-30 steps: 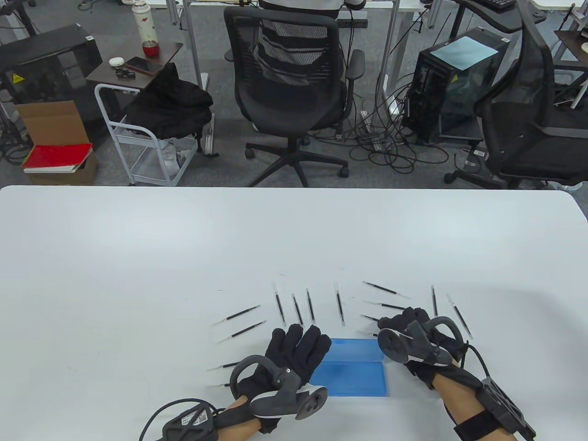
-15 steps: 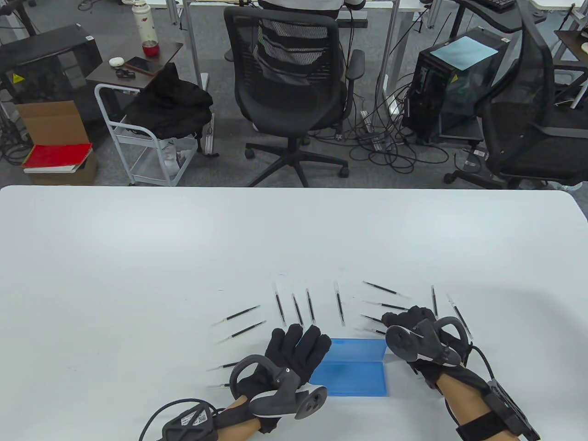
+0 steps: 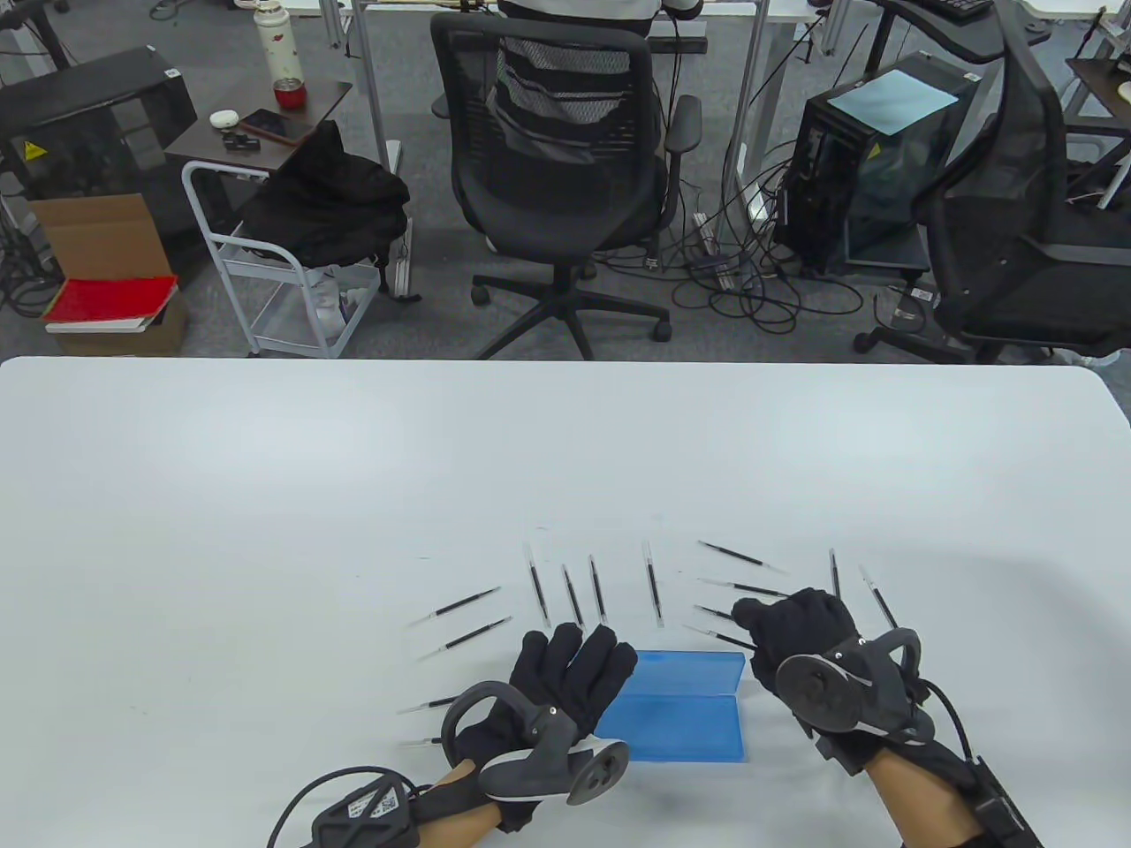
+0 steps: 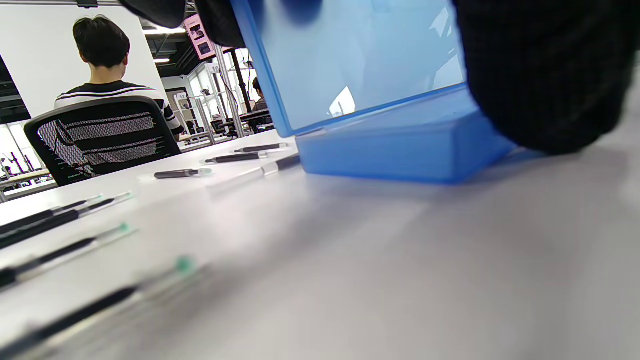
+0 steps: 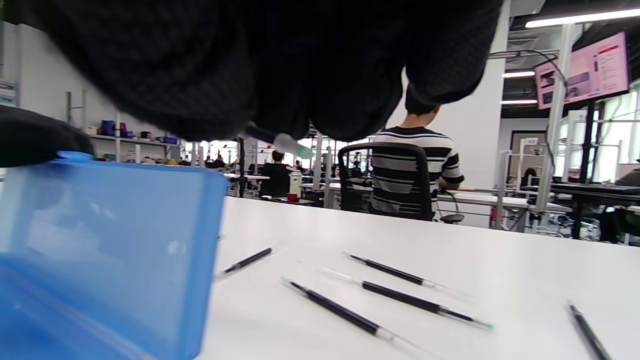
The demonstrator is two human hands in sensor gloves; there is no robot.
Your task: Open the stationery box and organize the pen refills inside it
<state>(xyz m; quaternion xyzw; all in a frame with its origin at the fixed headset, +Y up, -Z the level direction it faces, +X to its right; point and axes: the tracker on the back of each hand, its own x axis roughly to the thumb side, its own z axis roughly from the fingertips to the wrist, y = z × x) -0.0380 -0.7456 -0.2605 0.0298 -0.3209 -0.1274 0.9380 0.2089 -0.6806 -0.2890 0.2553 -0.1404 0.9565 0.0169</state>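
**Blue stationery box open among scattered refills**

White bench (image 3: 265,495) fills the lower half of the table view, with office chairs and a computer tower on the grey carpet beyond it. Near its front edge sits the blue stationery box (image 3: 680,715), its translucent lid (image 3: 689,664) raised on the far side. The left hand (image 3: 565,680) lies on the box's left end, fingers (image 3: 610,658) straight and close together, resting against the lid. The right hand (image 3: 800,632) is just beside the box's right end; its fingers (image 5: 320,100) are curled and pinch one pen refill (image 5: 277,139), whose pale tip pokes out below the glove in the right wrist view. Other pen refills (image 3: 652,583) lie loose in a fan on the bench around the far side of the box, some left of it, some beyond it, some right of it near the right hand. From the table view, no refill shows in the box's tray.
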